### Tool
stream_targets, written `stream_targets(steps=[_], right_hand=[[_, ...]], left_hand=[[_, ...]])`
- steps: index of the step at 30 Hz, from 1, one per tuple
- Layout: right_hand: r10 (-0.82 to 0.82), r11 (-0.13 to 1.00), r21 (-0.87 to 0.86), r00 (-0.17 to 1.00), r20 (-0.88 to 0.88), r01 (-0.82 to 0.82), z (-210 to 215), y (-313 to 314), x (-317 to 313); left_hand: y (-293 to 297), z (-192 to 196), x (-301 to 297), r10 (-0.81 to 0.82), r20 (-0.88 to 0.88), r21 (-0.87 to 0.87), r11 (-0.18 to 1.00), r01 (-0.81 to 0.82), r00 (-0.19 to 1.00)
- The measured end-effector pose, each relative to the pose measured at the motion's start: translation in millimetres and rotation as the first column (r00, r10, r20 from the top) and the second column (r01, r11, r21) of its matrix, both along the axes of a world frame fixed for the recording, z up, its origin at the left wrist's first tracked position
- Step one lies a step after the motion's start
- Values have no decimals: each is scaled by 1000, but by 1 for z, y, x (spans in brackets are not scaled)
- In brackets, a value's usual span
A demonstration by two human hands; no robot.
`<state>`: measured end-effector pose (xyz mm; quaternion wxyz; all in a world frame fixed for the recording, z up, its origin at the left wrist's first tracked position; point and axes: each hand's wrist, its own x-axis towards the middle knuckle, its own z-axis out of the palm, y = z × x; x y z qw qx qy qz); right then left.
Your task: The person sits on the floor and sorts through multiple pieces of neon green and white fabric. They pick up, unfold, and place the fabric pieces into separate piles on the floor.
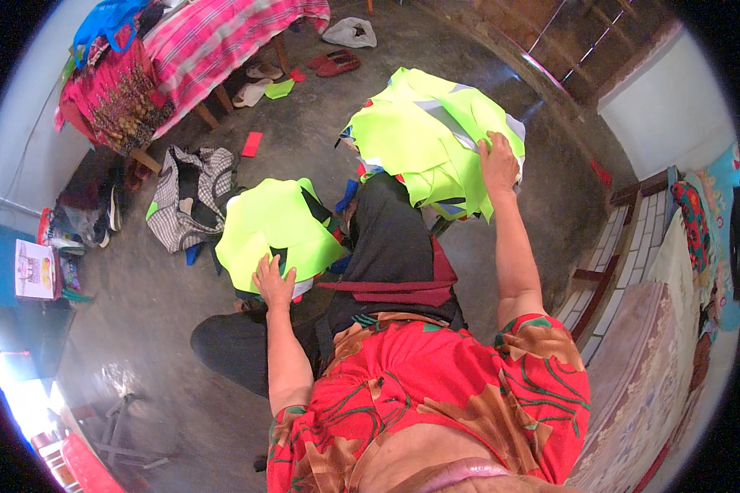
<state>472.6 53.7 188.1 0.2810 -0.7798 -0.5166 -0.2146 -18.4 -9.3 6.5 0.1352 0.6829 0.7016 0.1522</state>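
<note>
A loose heap of neon yellow-green cloth pieces [432, 152], with grey, white, dark and red bits showing, lies toward one o'clock. A smaller neon stack [263, 218], smooth on top with dark pieces beneath, sits between nine and ten. The left hand [274, 282] touches the stack's six-o'clock edge, fingers apart. The right hand [500, 163] rests at the heap's four-o'clock edge, fingers extended; whether it pinches cloth, I cannot tell.

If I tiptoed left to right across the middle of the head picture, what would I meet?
White thing with a picture → checked cloth → smaller yellow-green pile → bigger yellow-green pile → red patterned cloth.
</note>
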Motion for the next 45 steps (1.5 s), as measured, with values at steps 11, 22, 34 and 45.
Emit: stream_targets(steps=[11, 22, 34, 45], right_hand=[[-61, 998, 31, 998, -16, 61, 4, 8, 4], [228, 897, 442, 864, -449, -7, -41, 43, 61], [660, 743, 388, 692, -291, -546, 25, -2, -146], [925, 73, -205, 143, -353, -976, -71, -33, -232]], left_hand=[[1, 0, 0, 21, 10, -23, 1000, -21, 1000], [1, -4, 0, -4, 11, 53, 999, 4, 1000], [11, 29, 14, -17, 642, 58, 998, -27, 767], [-19, 37, 52, 633, 771, -561, 728, 394, -74]])
